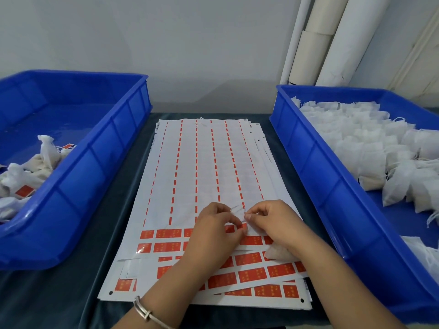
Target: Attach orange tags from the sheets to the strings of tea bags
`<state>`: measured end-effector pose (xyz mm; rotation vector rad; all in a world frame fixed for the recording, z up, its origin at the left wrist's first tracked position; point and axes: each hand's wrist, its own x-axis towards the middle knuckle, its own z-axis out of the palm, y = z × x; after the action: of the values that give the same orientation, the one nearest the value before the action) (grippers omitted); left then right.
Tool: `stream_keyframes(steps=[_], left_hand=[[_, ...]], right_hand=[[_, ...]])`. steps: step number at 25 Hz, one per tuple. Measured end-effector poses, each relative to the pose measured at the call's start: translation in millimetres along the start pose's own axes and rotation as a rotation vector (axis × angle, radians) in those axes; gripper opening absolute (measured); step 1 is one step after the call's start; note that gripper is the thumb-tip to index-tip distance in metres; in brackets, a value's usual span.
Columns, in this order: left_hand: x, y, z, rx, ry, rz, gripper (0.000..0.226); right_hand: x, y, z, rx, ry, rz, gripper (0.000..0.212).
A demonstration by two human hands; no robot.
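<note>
A bangle (145,312) circles the left wrist at the near edge. Ahead of it the left hand (213,236) lies over the sheets (180,176), fingers curled, thumb and forefinger pinching an orange tag (241,226). The right hand (273,222) meets it fingertip to fingertip, its fingers bent and pinching a thin white string (235,208) that loops up just beyond both sets of fingertips. Under the right palm, a tea bag (276,254) rests on the sheets, partly hidden by the wrist (whether the string runs to it cannot be told). Around and below the fingers, rows of unused tags (251,274) remain on the stacked sheets; beyond the fingertips the top sheet shows only peeled white backing with dashed orange strips. Left of the fingers stands a blue bin (99,162) holding a few tagged bags (23,176). Right of them a second bin (316,162) is filled with plain bags (370,143). Farthest off, beyond the right bin, white rolls (332,39) lean against the wall.
</note>
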<state>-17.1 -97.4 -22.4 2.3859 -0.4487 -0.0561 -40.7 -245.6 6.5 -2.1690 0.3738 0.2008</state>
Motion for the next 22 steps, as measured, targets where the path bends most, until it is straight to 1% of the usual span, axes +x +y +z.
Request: stream_keyframes(steps=[2,4,5,7,9,11,14,18,21,22], left_hand=[[0.2,0.4,-0.6,-0.017,0.016,-0.017,0.019],[-0.4,3.0,-3.4,-0.058,0.068,-0.066,0.007],[-0.8,4.8,-5.1,-0.082,0.099,-0.093,0.007],[-0.9,6.1,-8.6,-0.135,0.130,-0.154,0.012],[0.4,5.6,-14.3,-0.208,0.125,-0.230,0.018],[2.6,4.2,-20.8,-0.299,0.113,-0.308,0.018],[3.9,1.9,-28.0,-0.422,0.137,-0.401,0.017],[2.9,-0.7,-36.1,-0.611,0.191,-0.505,0.015],[1.5,-0.2,-42.5,-0.717,0.205,-0.571,0.015],[0.7,0.9,-44.5,-0.796,0.206,-0.603,0.014]], right_hand=[[-0.6,0.9,-0.4,0.001,0.008,0.012,0.012],[-0.7,1.9,-0.7,-0.006,0.012,0.019,0.013],[-0.5,2.1,-0.5,-0.005,0.014,0.023,0.014],[0.3,2.9,0.2,0.000,0.014,0.033,0.013],[0.7,4.3,0.3,0.016,0.011,0.046,0.011],[0.6,7.2,-0.8,0.064,0.020,0.052,0.009],[-2.0,12.1,-2.5,0.151,0.089,0.044,0.008],[-9.8,11.3,-6.1,0.248,0.202,0.037,0.013],[-19.1,1.4,-13.2,0.281,0.251,-0.028,0.009],[-22.7,-4.4,-15.8,0.287,0.268,-0.057,0.007]])
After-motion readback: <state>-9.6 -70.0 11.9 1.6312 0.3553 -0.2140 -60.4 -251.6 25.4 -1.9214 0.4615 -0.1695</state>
